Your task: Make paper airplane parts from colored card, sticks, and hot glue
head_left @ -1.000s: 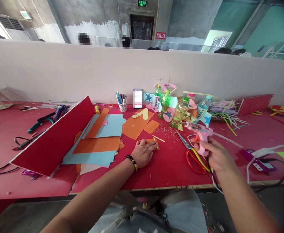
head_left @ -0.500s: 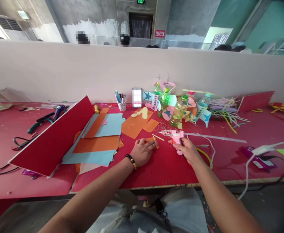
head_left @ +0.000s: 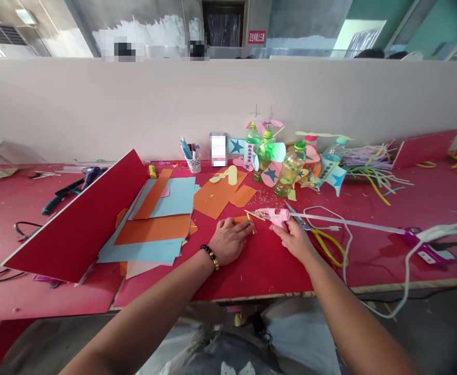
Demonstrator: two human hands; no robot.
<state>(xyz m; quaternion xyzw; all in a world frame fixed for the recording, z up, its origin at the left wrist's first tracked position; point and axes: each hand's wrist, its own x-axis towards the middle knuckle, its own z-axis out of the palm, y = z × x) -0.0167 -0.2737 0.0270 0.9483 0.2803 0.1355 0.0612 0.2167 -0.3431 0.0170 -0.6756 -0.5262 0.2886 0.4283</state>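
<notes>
My left hand (head_left: 228, 242) lies flat on the red tabletop (head_left: 232, 284), fingers stretched out over a small piece of orange paper (head_left: 239, 221). Its fingertips touch a thin wooden stick (head_left: 253, 227); a second thin stick (head_left: 256, 215) lies close by, near the nozzle. In my right hand (head_left: 296, 244) is a pink glue gun (head_left: 280, 216), its nozzle pointing left toward the sticks. A long clear glue stick (head_left: 349, 222) sticks out of the gun's back. Whether the nozzle touches a stick I cannot tell. Yellow-handled scissors (head_left: 328, 249) lie just right of my right hand.
Orange and blue paper sheets (head_left: 156, 229) lie left, beside a slanted red board (head_left: 76, 224). Decorated plastic bottles (head_left: 291, 169), a pen cup (head_left: 193, 164) and a phone (head_left: 218, 150) stand at the back. A white cable (head_left: 408, 265) and purple power strip (head_left: 427, 252) are right.
My right hand has moved the glue gun left and lower, bringing its nozzle to the thin sticks. More of the scissors now shows. My left hand stays in place.
</notes>
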